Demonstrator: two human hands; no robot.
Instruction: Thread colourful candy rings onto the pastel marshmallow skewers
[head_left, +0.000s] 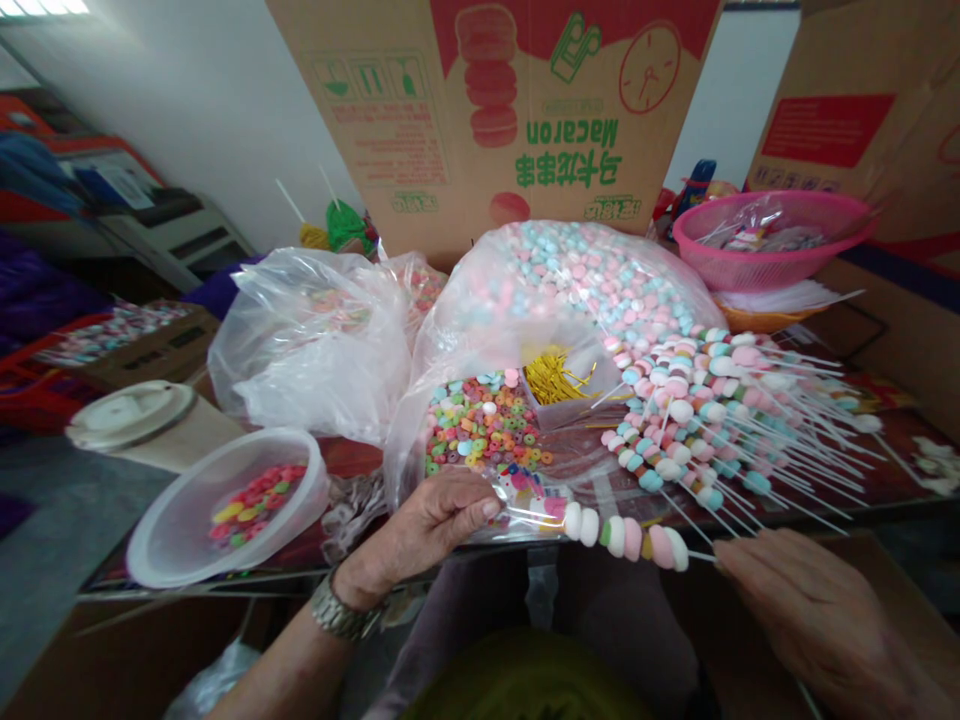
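Marshmallow skewer [634, 538] stretched crosswise above my lap [469, 610].
My left hand [439, 515] pinches glossy clear film [529, 518] at one end, its fingers [487, 510] nearly together; my right hand [814, 590] has its fingers closed on the smooth, thin white stick [702, 556]. Soft, matte pink and white lumps, some twisted, sit just off the tabletop's [352, 455] near edge, long axis left to right, dipping slightly rightward, bare stick pointing right.

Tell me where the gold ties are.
In the head view, the gold ties are in a small box near the middle, with candy rings to its left and piled skewers to its right.
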